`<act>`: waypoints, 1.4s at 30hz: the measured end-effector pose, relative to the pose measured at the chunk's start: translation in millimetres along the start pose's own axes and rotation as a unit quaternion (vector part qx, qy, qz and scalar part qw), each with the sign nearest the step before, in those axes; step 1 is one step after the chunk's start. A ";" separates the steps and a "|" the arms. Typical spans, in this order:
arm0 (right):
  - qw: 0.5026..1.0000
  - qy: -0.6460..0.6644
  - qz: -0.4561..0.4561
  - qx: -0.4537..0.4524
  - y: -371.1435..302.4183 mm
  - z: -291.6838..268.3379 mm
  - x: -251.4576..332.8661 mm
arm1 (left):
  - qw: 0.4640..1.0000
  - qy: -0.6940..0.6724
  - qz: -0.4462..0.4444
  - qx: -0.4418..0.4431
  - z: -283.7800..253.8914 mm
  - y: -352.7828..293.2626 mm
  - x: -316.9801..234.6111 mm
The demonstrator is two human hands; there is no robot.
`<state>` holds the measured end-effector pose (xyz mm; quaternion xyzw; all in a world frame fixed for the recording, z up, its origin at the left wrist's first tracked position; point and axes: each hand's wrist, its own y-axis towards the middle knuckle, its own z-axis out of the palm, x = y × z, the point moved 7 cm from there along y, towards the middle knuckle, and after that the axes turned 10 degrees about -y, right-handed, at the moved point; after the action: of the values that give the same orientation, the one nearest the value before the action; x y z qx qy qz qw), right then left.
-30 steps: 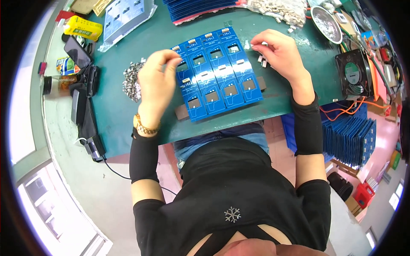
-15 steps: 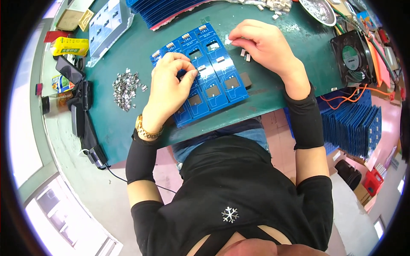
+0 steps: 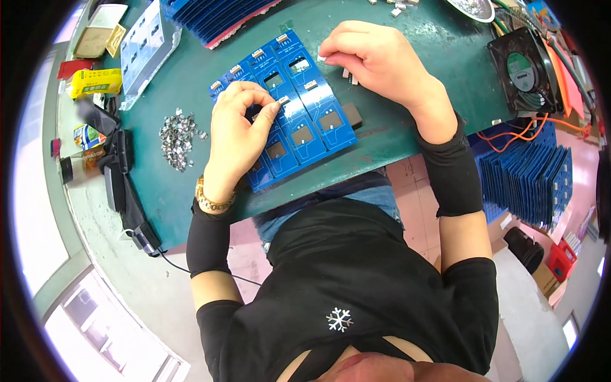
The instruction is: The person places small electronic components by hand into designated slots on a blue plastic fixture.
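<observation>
A blue circuit board panel (image 3: 314, 130) lies tilted on the green table in front of me, with cut-out windows and small white connectors along its far edge. My left hand (image 3: 242, 127) rests over its left part, thumb and forefinger pinched near a white connector (image 3: 283, 100) on the board. What those fingertips hold, if anything, is hidden. Beyond the board's right edge, my right hand (image 3: 379, 60) pinches a small white connector (image 3: 322, 57) at its fingertips. A few loose connectors (image 3: 350, 77) lie on the table just under that hand.
Left of the board spreads a pile of small metal parts (image 3: 180, 140). Stacked blue boards (image 3: 213, 19) stand at the far side, more (image 3: 525, 184) below the table at right. A black fan (image 3: 525, 71) and orange cable sit right. A brown block (image 3: 351, 114) touches the board.
The whole view has shifted, so the table and board appear farther left and slightly higher. Both hands keep nearly the same pinched poses and places by the board.
</observation>
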<state>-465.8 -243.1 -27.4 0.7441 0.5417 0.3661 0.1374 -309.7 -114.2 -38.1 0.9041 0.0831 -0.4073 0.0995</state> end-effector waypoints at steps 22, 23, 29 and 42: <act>0.999 0.014 0.019 0.031 3.4 3.3 2.7 | 0.989 0.121 0.079 -0.011 0.7 -9.4 -14.7; 0.999 0.012 0.021 0.029 2.6 1.6 1.8 | 0.988 0.129 0.082 -0.017 2.5 -10.6 -15.1; 0.999 0.025 0.027 0.029 1.3 1.6 0.0 | 0.973 0.186 0.133 -0.011 1.7 -18.3 -19.7; 0.997 0.042 0.036 0.059 1.8 3.9 -2.8 | 0.947 0.251 -0.149 -0.135 -100.4 -24.7 94.2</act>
<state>-462.3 -245.6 -30.1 0.7539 0.5406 0.3690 0.0567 -181.5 -58.9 -46.7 0.9323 0.2936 -0.1628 0.1347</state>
